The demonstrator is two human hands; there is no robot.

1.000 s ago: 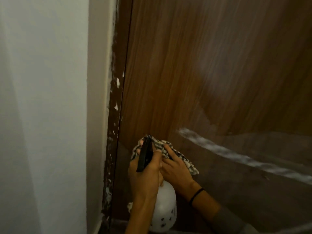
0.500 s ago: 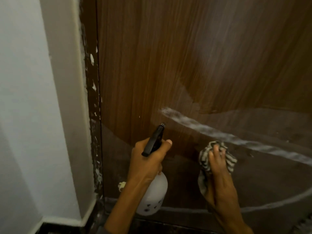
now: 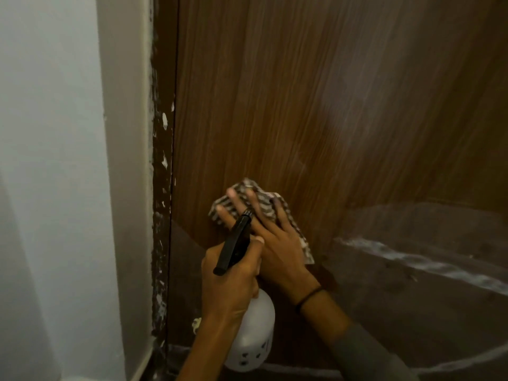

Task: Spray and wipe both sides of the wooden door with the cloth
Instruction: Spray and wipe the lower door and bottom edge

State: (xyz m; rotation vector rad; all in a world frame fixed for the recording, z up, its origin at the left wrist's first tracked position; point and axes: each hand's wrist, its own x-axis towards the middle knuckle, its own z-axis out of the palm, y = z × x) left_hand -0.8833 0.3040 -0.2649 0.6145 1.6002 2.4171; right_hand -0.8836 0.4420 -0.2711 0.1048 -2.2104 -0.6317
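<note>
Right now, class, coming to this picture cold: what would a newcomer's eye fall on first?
The right hand, spread flat, presses a checked cloth against the wooden door, low near its left edge. Just in front, the left hand grips a white spray bottle with a black nozzle. Left of them runs a dark door frame flecked with white paint.

Wood-grain door [image 3: 302,105], woven cloth [image 3: 264,207]

White wall [image 3: 49,160] at left. Beside it, dark brown door frame [image 3: 161,204], vertical, flecked with white paint (chipped-looking). Pale skirting board [image 3: 141,364] along wall foot.
</note>
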